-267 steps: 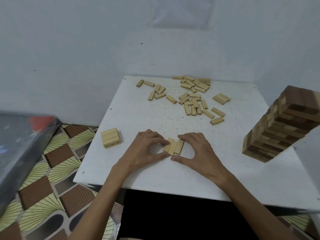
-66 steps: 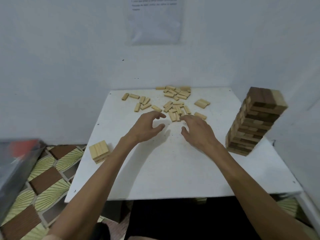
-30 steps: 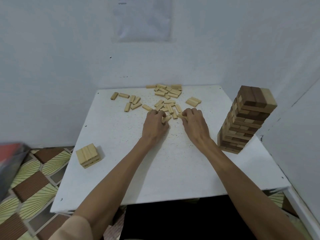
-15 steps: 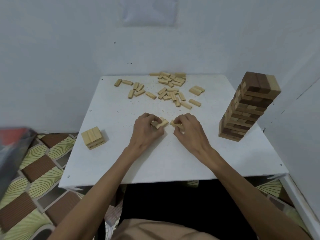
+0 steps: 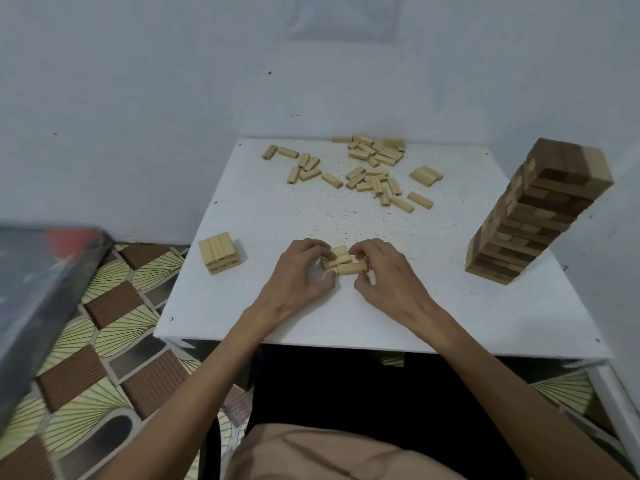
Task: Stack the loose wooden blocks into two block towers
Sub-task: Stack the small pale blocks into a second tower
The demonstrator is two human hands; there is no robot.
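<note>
While bare counter [image 5: 450, 306] is lying open toward the near edge, left hand [image 5: 298, 275] and right hand [image 5: 384, 271] are curling, pinching three blocks [image 5: 343, 262] between them.

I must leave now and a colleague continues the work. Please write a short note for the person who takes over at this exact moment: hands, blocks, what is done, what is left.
Left hand and right hand: both closed on a small group of pale blocks on the white table, near the front middle.
Done: a tall tower stands at the right; a short stack stands at the left edge.
Left: the loose blocks at the far side are not yet stacked. Probably the held group goes onto the short stack next.
</note>
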